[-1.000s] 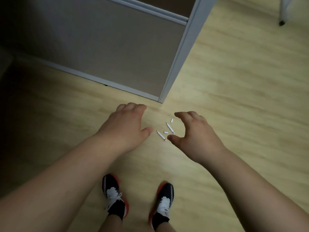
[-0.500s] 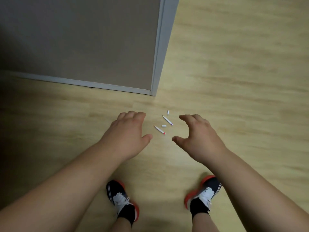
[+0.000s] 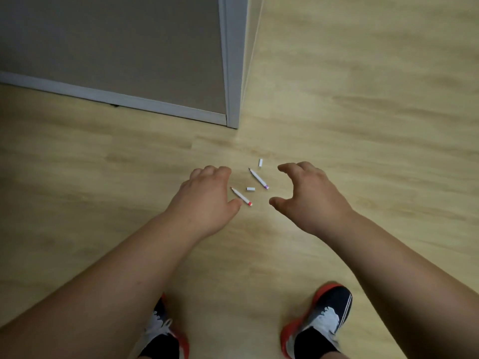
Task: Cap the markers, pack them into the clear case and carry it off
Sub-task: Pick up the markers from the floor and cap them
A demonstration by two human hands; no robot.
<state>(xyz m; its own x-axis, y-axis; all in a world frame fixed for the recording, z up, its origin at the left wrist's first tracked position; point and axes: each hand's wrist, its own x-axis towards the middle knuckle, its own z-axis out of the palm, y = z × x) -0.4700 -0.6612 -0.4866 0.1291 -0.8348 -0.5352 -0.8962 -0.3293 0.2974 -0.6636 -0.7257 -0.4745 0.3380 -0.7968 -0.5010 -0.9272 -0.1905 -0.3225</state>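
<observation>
Wood floor (image 3: 363, 112), uncapped markers (image 3: 258, 178), open hands (image 3: 313, 195)

Floor (image 3: 363, 125) pale wood-look, matt; markers (image 3: 258, 178) smooth white plastic.

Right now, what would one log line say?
hands: left, right open, empty | markers: uncapped, on floor | caps: loose | case: unseen

Both forearms are bare to the frame's edge, with no sleeves, watch or rings on the left hand (image 3: 204, 200) or the right hand (image 3: 313, 196). The person wears dark sneakers (image 3: 321, 325) with white laces and tongues, red-orange soles, thin white side stripes, and black socks (image 3: 309, 343).
</observation>
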